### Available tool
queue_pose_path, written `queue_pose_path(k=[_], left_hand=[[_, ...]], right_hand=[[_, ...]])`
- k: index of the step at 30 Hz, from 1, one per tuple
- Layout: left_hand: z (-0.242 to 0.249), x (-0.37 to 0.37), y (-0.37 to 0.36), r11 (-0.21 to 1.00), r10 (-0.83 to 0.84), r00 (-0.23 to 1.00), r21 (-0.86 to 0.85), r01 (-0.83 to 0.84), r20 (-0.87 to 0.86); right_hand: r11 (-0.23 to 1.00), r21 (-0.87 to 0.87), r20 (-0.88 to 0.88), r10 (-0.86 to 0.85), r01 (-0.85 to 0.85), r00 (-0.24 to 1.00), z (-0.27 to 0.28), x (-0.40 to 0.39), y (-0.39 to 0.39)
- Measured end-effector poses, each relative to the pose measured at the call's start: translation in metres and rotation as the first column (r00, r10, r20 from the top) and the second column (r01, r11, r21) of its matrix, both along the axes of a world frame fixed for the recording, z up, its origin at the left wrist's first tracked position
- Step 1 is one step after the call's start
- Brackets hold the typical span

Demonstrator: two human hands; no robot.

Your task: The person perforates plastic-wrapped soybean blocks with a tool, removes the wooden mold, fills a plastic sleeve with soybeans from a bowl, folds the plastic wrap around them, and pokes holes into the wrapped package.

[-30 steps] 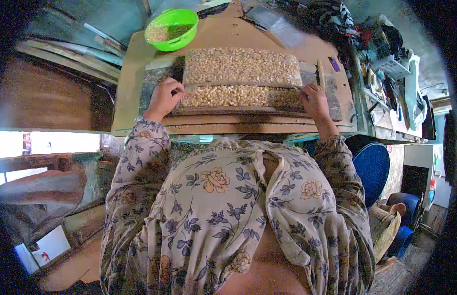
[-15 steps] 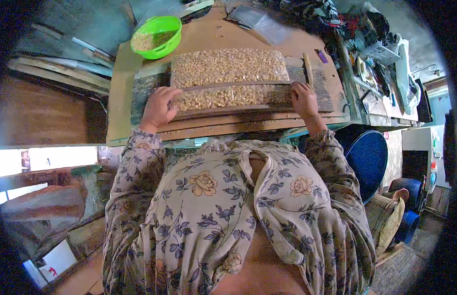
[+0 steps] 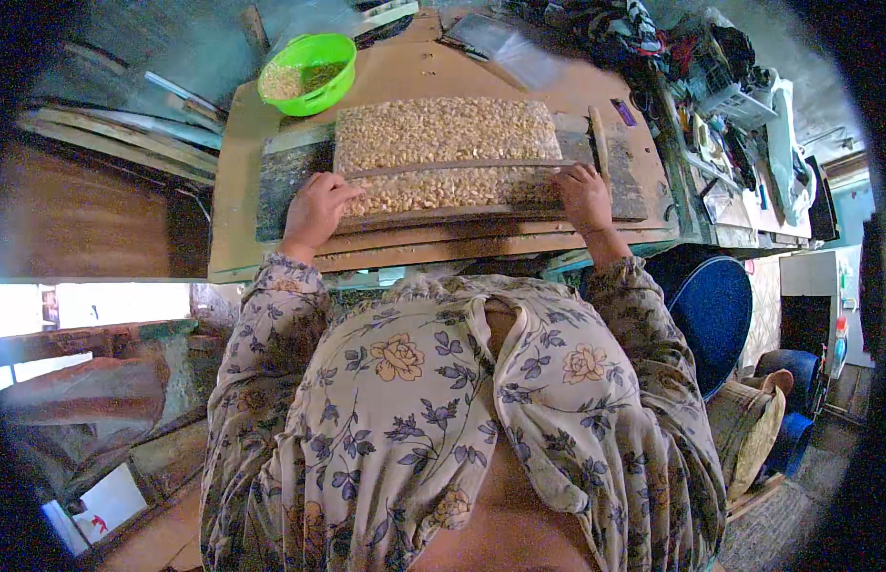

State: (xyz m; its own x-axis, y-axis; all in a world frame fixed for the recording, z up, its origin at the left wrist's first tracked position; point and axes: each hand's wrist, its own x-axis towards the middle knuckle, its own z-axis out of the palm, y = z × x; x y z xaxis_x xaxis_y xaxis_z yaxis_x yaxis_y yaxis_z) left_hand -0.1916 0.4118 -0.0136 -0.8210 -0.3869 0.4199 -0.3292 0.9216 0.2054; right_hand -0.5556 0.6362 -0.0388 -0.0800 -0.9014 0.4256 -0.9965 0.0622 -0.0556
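Note:
A flat slab of pale nut-like or grain-like pieces [image 3: 448,129] lies on a dark worn board [image 3: 288,181]. A thin dark strip [image 3: 452,166] crosses it lengthwise, leaving a narrower front band of pieces [image 3: 443,190]. My left hand [image 3: 319,208] is at the band's left end, its fingers reaching inward over the pieces, apparently empty. At the opposite end, my right hand [image 3: 586,198] has its bent fingers closed at the strip's right end. A wooden bar [image 3: 443,215] runs along the front edge of the band.
A green bowl [image 3: 309,76] with similar pieces stands at the table's back left. To the right lie a wooden stick [image 3: 598,138] and a small purple packet [image 3: 623,112]. Clear plastic bags [image 3: 505,48] are at the back. A blue barrel [image 3: 705,319] stands beside the table's right side.
Both hands have shifted slightly inward along the strip. My left fingers have come off the strip's end and now lie over the front band.

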Motion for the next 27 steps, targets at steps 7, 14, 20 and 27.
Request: queue_pose_path(k=[7, 14, 20, 27], left_hand=[[-0.003, 0.014, -0.005, 0.999, 0.0, 1.0, -0.041, 0.0, 0.006], [0.006, 0.015, -0.001, 0.997, 0.038, 0.997, -0.075, -0.033, 0.061], [0.024, 0.008, -0.003, 1.0, 0.008, 0.981, 0.018, -0.012, 0.191], [0.012, -0.083, 0.036, 0.986, -0.164, 0.978, 0.006, 0.165, 0.13]], right_hand=[[1.0, 0.021, -0.059, -0.011, 0.012, 0.998, 0.011, 0.007, 0.006], [0.996, 0.069, -0.093, -0.041, 0.047, 0.995, 0.007, 0.004, 0.009], [0.985, 0.148, -0.019, -0.092, 0.093, 0.996, -0.006, -0.004, 0.011], [0.989, 0.097, 0.187, -0.132, 0.115, 0.973, -0.011, -0.003, 0.015]])
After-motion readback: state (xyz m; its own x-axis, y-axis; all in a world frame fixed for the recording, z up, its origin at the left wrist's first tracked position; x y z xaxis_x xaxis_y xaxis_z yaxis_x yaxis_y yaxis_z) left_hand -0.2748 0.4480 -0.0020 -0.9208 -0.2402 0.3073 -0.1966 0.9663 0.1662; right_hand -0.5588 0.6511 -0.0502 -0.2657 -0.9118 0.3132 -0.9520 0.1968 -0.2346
